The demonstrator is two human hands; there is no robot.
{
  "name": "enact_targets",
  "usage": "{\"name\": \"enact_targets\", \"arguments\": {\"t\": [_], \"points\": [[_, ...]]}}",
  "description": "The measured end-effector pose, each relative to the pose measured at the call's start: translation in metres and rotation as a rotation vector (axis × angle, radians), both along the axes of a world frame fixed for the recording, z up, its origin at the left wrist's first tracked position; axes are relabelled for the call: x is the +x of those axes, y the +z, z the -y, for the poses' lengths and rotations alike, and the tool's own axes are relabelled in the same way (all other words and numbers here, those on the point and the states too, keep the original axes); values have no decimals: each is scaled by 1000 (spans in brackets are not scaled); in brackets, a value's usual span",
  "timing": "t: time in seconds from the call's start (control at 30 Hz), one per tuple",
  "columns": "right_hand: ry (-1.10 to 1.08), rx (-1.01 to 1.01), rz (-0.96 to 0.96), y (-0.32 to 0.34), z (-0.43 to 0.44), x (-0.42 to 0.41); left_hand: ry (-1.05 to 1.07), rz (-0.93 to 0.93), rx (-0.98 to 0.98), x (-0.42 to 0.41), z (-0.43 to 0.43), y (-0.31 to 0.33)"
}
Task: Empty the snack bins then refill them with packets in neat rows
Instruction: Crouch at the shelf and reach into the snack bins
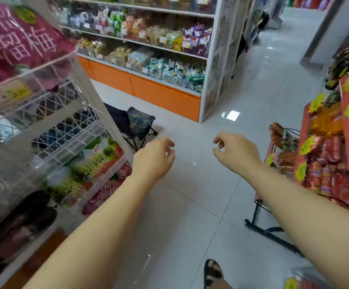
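Note:
Both my hands hang over the shop aisle's tiled floor and hold nothing. My left hand [154, 158] has loosely curled fingers, just right of a white shelf unit. My right hand [235, 150] is likewise loosely curled, left of a black wire rack. On the left, clear plastic snack bins [29, 74] hold pink packets [21, 38]. Lower down lie red and green packets [98, 163]. A white lattice basket [69, 130] sits between them.
A long shelf [148, 46] of bagged snacks with an orange base runs across the far side. A small folding stool [138, 124] stands on the floor by the white shelves. The wire rack [326, 159] of red packets stands at the right. My foot [212, 272] shows at the bottom.

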State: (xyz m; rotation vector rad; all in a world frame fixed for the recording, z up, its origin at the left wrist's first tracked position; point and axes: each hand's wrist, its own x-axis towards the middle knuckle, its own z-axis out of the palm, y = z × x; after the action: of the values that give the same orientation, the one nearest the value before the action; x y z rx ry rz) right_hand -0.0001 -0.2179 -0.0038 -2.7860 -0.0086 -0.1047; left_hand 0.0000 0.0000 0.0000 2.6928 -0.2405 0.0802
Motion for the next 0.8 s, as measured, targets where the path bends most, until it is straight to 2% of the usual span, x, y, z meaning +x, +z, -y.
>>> {"name": "enact_targets", "arguments": {"t": [0.13,0.33,0.53,0.8], "points": [[-17,-43,-92,-32,5,29,6,-115,63,30,2,-32],[9,-37,-161,-63,36,105,57,-156,51,104,15,-59],[67,-65,-237,-71,61,188,133,-208,23,175,35,-66],[116,-71,-268,-74,61,286,130,-244,9,272,47,-68]]}}
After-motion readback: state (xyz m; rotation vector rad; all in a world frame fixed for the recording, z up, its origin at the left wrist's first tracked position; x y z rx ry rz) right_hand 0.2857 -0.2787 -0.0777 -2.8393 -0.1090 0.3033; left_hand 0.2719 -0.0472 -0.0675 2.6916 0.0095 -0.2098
